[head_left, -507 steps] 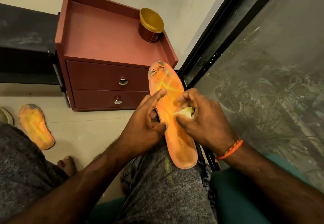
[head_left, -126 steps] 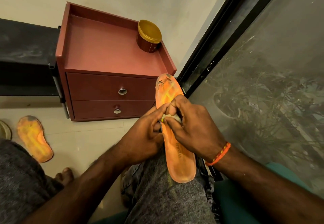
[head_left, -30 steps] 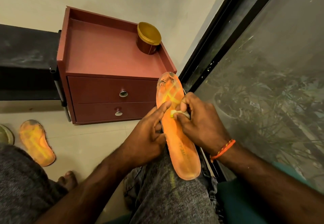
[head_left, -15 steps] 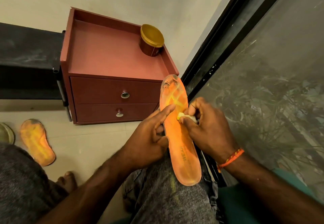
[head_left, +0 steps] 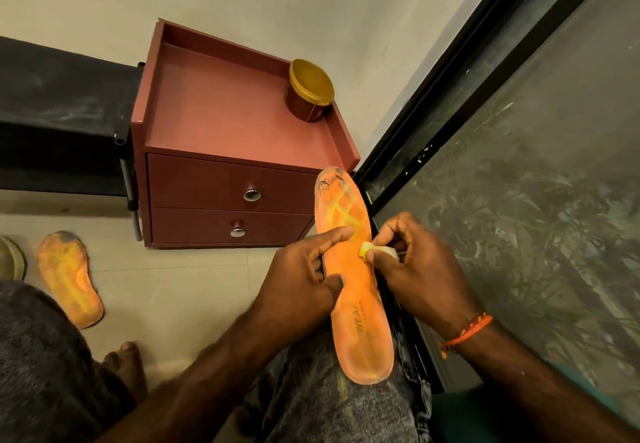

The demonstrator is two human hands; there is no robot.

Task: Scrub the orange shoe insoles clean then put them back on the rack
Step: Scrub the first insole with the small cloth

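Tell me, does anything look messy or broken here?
Yes. The insole being scrubbed has dark, worn marks at its toe end. A second insole lies loose on the floor, grimy at the toe too.

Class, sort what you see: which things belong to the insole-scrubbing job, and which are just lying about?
In the job: held insole; scrub pad; second insole on the floor; left hand; right hand.

Lying about: gold-lidded jar; drawer unit.

insole on floor; jar on cabinet.
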